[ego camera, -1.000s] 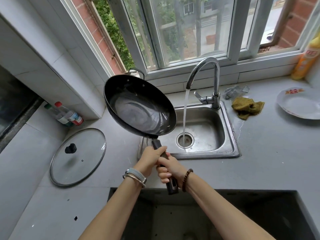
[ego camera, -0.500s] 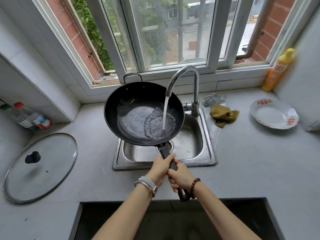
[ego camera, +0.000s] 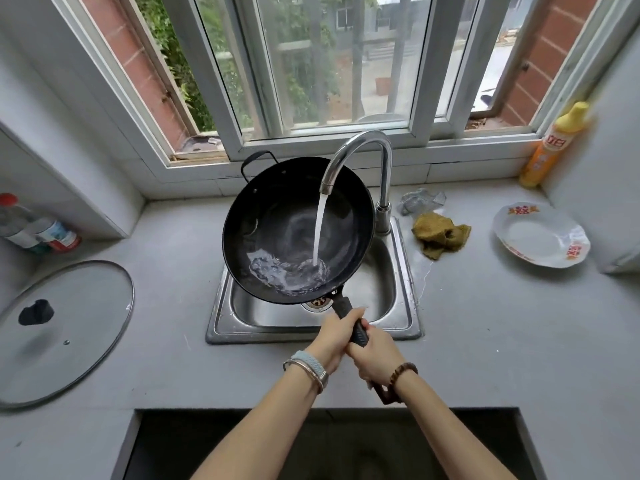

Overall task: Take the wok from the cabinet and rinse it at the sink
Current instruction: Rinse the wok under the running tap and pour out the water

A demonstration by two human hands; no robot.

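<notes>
The black wok (ego camera: 277, 209) hangs tilted over the steel sink (ego camera: 403, 327), its far loop handle toward the window. Both hands grip its long dark handle: my left hand (ego camera: 334, 336) further up, my right hand (ego camera: 375, 355) just behind it. The chrome faucet (ego camera: 360, 147) arches over the wok, and its stream falls into the pan, where water pools foaming at the near, lower side. The sink drain shows just under the wok's near rim.
A glass lid (ego camera: 62, 327) lies on the grey counter at the left, bottles (ego camera: 38, 230) behind it. Right of the sink lie a yellow-brown cloth (ego camera: 440, 233), a white plate (ego camera: 540, 237) and a yellow detergent bottle (ego camera: 550, 147). A dark opening (ego camera: 325, 445) is cut into the counter's front.
The wok moved right from beside the stream to under the faucet. Water now runs into it and has pooled toward the near rim. Both hands keep their grip on the handle.
</notes>
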